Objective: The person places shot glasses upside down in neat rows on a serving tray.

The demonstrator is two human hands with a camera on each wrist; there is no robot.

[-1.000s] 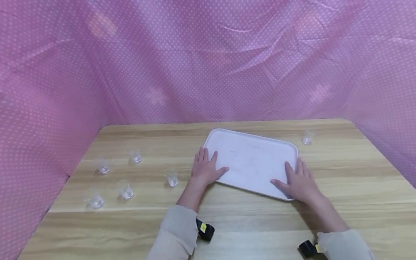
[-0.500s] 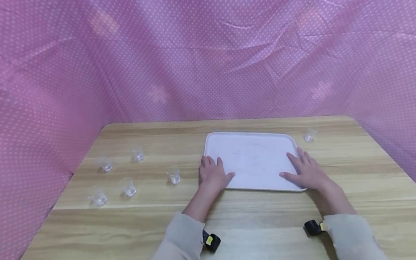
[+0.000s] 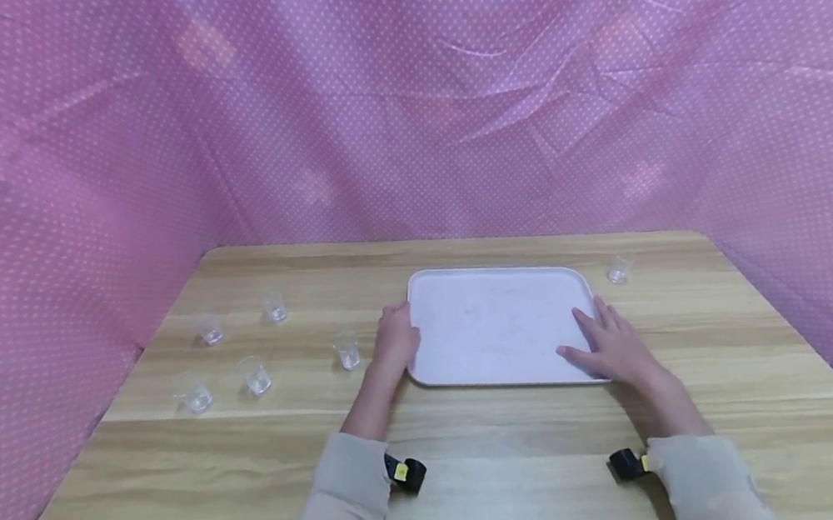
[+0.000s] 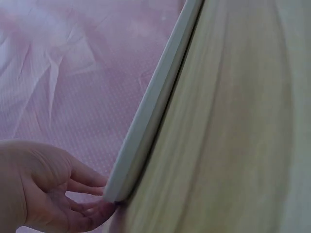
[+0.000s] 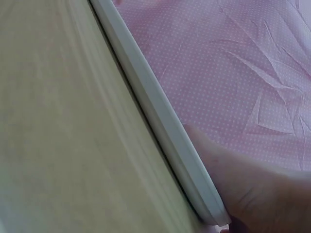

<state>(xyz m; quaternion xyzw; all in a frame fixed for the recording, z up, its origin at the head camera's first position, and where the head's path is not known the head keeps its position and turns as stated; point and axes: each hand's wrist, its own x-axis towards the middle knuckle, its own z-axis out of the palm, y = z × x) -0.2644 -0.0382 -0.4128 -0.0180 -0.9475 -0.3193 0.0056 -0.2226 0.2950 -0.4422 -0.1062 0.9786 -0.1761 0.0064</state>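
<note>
A white rectangular tray [image 3: 502, 327] lies on the wooden table, its long side nearly level across the head view. My left hand [image 3: 396, 337] grips the tray's left rim, and in the left wrist view the fingers [image 4: 92, 213] reach to the underside at the corner. On the opposite side, my right hand [image 3: 613, 346] rests over the right rim with fingers spread and the thumb on the tray's surface. The right wrist view shows part of that hand [image 5: 243, 179] beside the tray's edge [image 5: 165, 116]; its fingertips are mostly hidden there.
Several small clear cups stand left on the table [image 3: 496, 461], the closest to my left hand being one cup [image 3: 348, 353]. Another clear cup [image 3: 617, 272] stands beyond the tray's right corner. Pink dotted cloth [image 3: 404, 127] hangs around the table's back and sides.
The tray has turned from slanting to nearly straight. My left hand has gone from lying spread on the tray to gripping its left rim. My right hand has shifted slightly right and back.
</note>
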